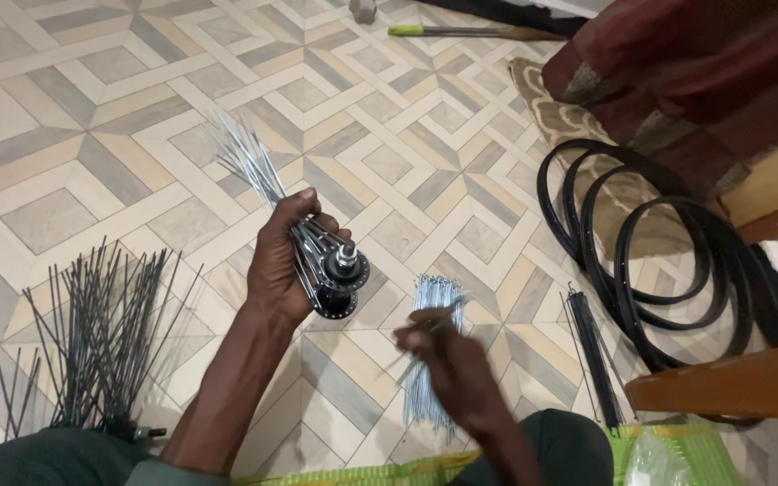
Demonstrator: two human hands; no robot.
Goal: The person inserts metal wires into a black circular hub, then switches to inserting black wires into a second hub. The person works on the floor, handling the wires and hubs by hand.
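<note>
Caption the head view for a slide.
Left hand grips a spoked wheel hub; right hand picks a silver spoke from a floor bundle.

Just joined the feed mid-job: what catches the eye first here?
At centre, the left hand has a grip on a black wheel hub with silver spokes fanning up-left. The right hand picks at a silver spoke bundle on the tiled floor. Black rims lie right.

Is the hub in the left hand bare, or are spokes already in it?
Spokes are in it. The left hand grips the hub, and silver spokes fan out from it above the fist.
</note>
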